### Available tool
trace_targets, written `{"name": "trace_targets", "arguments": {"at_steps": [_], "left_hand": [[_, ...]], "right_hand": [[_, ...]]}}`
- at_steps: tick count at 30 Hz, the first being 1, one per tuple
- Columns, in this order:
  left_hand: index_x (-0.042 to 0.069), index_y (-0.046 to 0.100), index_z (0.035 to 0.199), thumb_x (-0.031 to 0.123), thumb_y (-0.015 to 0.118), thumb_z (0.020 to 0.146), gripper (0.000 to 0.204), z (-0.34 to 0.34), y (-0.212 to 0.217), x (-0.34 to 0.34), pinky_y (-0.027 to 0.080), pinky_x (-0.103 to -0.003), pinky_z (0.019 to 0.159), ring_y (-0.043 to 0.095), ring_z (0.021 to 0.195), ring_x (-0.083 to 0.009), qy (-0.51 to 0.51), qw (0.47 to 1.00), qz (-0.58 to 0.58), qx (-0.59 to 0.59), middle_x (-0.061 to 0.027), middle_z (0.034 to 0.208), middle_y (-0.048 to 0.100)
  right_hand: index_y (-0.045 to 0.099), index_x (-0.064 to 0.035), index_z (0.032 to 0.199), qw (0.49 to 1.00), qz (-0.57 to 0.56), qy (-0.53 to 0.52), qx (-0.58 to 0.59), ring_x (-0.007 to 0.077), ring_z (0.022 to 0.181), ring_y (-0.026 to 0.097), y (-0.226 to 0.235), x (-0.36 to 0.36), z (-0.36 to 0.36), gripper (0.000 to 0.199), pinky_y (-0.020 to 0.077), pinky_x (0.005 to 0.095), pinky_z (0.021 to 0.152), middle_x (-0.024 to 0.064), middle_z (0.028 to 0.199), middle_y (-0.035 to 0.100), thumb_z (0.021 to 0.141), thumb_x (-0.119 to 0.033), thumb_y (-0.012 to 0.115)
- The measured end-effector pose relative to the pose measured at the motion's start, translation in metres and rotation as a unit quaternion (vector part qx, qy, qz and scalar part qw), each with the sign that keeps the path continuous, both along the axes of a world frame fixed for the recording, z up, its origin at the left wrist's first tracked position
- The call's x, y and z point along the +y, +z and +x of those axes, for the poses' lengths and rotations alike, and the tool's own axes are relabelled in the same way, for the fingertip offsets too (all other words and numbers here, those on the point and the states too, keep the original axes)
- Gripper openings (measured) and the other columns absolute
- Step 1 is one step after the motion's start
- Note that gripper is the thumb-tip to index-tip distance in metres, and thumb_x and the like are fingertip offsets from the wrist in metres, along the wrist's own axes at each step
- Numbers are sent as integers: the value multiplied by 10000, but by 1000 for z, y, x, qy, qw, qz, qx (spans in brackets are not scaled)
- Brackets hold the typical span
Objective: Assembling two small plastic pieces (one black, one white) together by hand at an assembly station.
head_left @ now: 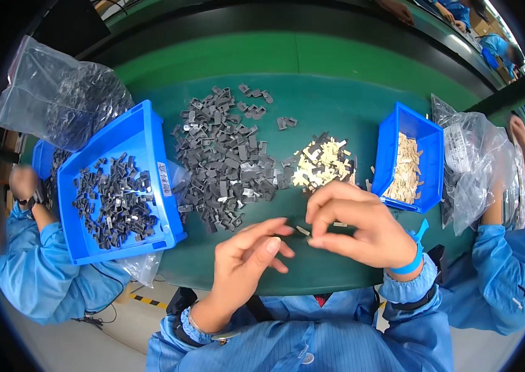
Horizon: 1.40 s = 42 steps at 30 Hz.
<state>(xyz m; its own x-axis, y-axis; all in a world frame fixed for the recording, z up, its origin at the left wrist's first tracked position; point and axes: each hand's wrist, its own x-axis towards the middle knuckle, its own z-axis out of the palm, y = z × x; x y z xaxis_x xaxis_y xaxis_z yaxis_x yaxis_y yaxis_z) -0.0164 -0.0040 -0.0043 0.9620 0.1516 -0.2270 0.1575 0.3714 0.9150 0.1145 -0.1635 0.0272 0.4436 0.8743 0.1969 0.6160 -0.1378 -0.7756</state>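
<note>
Left hand (239,263): fingers loosely parted. Right hand (367,230): fingers curled narrow, hold unclear. Small slender cream strip (303,230), material unclear, between opposing fingertips. Likely strip handling; next calls for precise pinch.

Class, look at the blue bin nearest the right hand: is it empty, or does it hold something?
Not empty: tan pieces lie inside the bin.
</note>
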Motion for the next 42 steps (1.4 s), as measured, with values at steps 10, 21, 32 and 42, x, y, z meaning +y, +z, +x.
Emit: {"name": "trace_targets", "arguments": {"at_steps": [10,21,32,42], "left_hand": [[-56,544,997,147,482,905,231,-12,11,2,485,-245,448,611,615,-191,-213,881,-420,47,-173,852,607],[-62,605,882,1,587,829,84,-17,31,-7,513,-217,511,622,606,-134,-47,998,-35,31,-105,762,638],[-71,613,897,2,572,842,101,-15,24,-9,524,-230,533,635,633,-147,-26,999,-38,19,-123,796,647],[-61,615,963,-2,552,852,141,-16,22,-11,534,-239,551,647,679,-166,-38,999,-21,19,-130,845,647]], "right_hand": [[621,-49,764,943,190,107,253,233,868,535,3,1,-23,96,443,330,753,127,966,546,735,-96,700],[586,-24,822,971,145,14,191,186,717,579,-1,-3,-29,125,457,299,642,75,814,596,740,-51,675],[583,-23,787,963,126,-29,238,154,673,572,-7,-5,-35,92,449,269,577,51,736,583,745,-38,664],[619,-14,792,986,154,-46,46,211,719,586,-8,-3,-37,132,455,305,630,90,819,623,694,-39,703]]}}
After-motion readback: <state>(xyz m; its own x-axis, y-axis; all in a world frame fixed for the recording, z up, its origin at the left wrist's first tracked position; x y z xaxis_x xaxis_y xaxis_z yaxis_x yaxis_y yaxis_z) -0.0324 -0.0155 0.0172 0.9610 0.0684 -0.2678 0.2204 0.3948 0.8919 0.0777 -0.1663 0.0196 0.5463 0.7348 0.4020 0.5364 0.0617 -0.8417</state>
